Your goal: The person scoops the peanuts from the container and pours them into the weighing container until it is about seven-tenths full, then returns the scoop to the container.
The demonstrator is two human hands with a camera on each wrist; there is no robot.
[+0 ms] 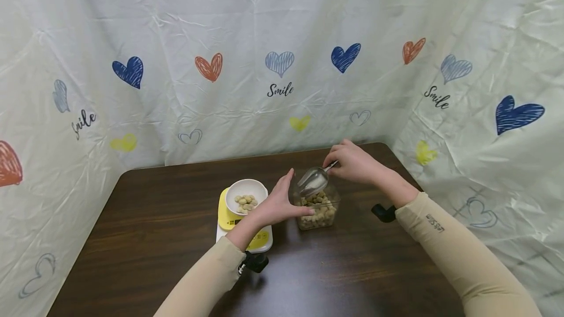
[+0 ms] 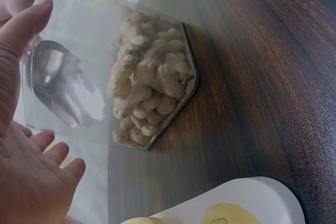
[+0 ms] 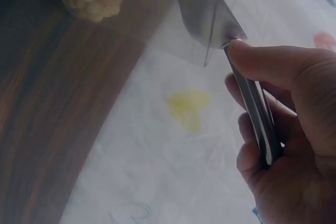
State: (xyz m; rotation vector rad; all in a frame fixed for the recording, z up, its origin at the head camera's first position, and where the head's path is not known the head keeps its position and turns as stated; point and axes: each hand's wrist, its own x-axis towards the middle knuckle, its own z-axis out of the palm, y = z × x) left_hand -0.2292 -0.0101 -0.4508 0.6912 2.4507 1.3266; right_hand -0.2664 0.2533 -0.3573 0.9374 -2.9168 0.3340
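Observation:
My right hand point(image 1: 352, 161) grips the handle of a metal scoop point(image 1: 313, 181). The scoop's bowl dips into the upper part of a clear plastic container point(image 2: 79, 3), above the unshelled peanuts point(image 2: 152, 72) inside; no peanuts can be made out in it. Spread at the container's left side is my left hand point(image 1: 278, 204), its thumb point(image 2: 23, 27) by the rim and its other fingers point(image 2: 58, 156) extended, loosely bent at the tips. Through the right wrist view, the thumb and fingers of the right hand wrap the scoop handle point(image 3: 256, 114).
Left of the container, a yellow and white kitchen scale point(image 1: 227, 216) carries a white bowl point(image 1: 248, 183) with several peanuts point(image 1: 246, 203) in it. All stand on a dark wooden table point(image 1: 167, 219). A white curtain point(image 1: 238, 126) with printed hearts hangs behind and around it.

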